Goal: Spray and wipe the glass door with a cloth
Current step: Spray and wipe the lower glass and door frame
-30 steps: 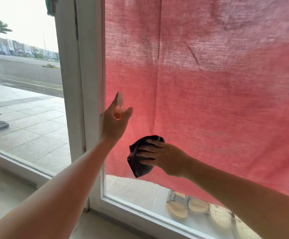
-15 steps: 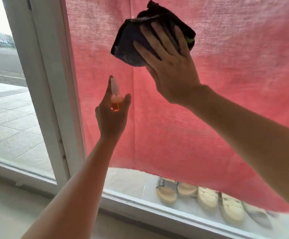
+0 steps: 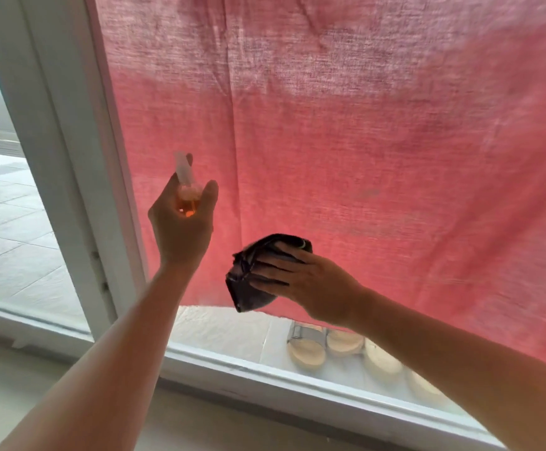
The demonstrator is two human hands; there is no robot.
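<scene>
Right hand [image 3: 310, 281] presses a dark cloth [image 3: 252, 281] flat on the glass door [image 3: 219, 327], low, near the bottom frame [image 3: 265, 369]; fingers [image 3: 271, 266] spread, straight. Left hand [image 3: 180, 222] holds a spray bottle [image 3: 187, 196] higher up, fingers curled round it. To wipe well imo: keep palm pressure even, overlap strokes, work w/ cloth toward the frame, don't skip corners.

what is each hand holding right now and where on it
The left hand grips a small clear spray bottle of orange liquid around its body. The right hand presses a dark bunched cloth flat against the glass, fingers spread over its back.
</scene>
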